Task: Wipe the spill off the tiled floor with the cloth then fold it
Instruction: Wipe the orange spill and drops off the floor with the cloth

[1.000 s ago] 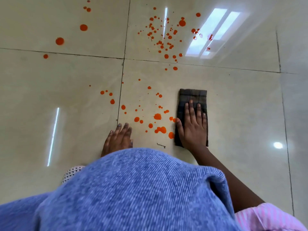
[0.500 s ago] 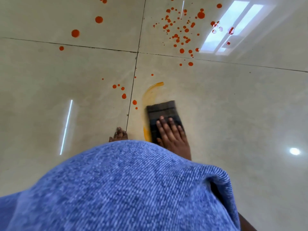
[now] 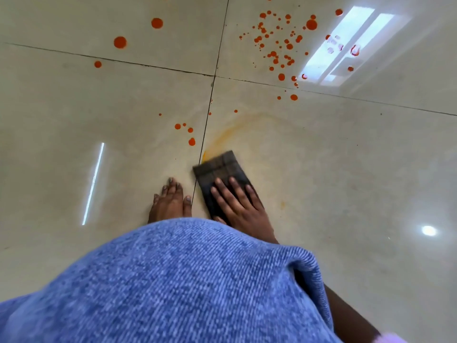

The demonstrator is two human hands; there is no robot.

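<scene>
A dark folded cloth [image 3: 221, 170] lies flat on the tiled floor [image 3: 346, 184] just right of a grout line, an orange smear [image 3: 223, 136] beyond it, orange spill drops [image 3: 279, 43] scattered farther off.

The right hand [image 3: 238, 206] lies flat, fingers spread, on a dark folded checked cloth [image 3: 220, 170] pressed to the glossy cream tiled floor [image 3: 346, 181]. A faint orange smear [image 3: 223, 136] arcs just beyond the cloth. The left hand [image 3: 170, 203] rests flat on the neighbouring tile. Round orange droplets [image 3: 278, 43] dot the tiles farther off. Blue ribbed fabric [image 3: 173, 288] fills the foreground.
</scene>
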